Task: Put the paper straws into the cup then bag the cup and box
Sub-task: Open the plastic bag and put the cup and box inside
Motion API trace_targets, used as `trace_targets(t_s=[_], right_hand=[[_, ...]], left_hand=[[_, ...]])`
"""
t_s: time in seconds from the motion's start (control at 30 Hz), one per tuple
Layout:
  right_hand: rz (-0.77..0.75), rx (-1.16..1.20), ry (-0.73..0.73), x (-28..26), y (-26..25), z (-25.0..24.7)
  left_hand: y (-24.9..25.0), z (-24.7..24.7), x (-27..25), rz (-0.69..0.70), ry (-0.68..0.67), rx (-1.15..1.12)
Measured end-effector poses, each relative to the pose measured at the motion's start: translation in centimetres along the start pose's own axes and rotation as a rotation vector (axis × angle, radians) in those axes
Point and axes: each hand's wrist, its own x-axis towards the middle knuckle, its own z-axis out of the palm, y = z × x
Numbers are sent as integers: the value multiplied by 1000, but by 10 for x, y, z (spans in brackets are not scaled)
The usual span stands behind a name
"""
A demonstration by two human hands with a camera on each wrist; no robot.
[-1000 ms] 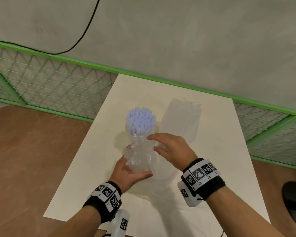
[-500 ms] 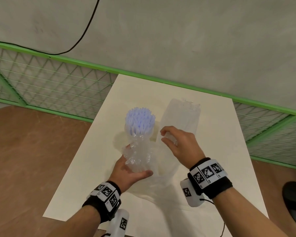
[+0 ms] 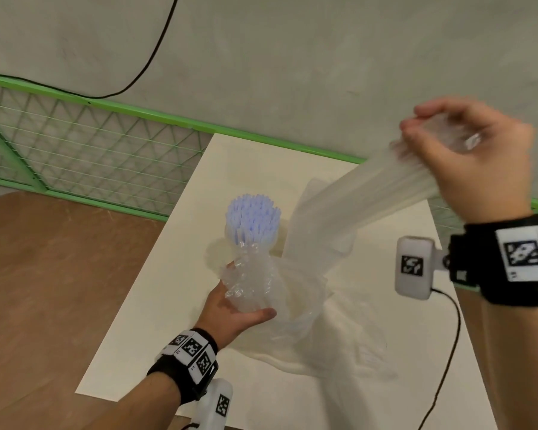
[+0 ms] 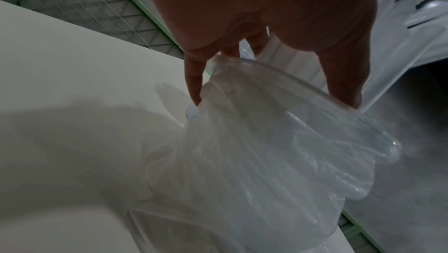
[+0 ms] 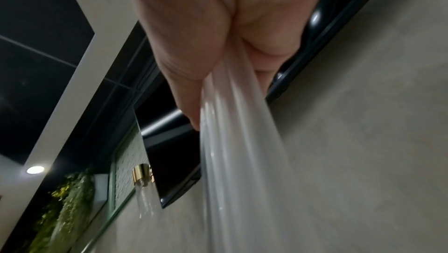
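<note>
A bundle of blue-and-white paper straws stands upright in a clear cup that barely shows beneath it, at the middle of the white table. A clear plastic bag lies crumpled just in front of it. My left hand grips one bunched handle of the bag low beside the straws, thumb and fingers around the plastic. My right hand is raised high at the right and grips the other handle, stretched taut. I cannot make out the box.
A green wire-mesh fence runs along the table's far edge below a grey wall. A black cable hangs from my right wrist over the table's right side. Brown floor lies to the left.
My right hand took hold of the bag's far handle on the table and pulled it up and to the right, stretching the bag. My left hand has kept its grip in place.
</note>
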Motion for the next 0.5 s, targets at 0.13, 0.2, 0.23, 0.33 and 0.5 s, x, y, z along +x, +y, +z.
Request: trace_targets(t_s=[0.13, 0.2, 0.23, 0.33, 0.5], right_hand=[[27, -35, -124, 26, 35, 5], [87, -72, -246, 26, 68, 23], [115, -89, -312, 23, 84, 33], [98, -303, -495, 4, 124, 57], [22, -577, -745, -20, 156, 82]], left_hand=[[-2, 1, 0, 12, 7, -14], [-2, 1, 0, 12, 13, -8], [-2, 1, 0, 12, 12, -3], [-3, 1, 1, 8, 14, -7], [-6, 0, 1, -9, 23, -21]])
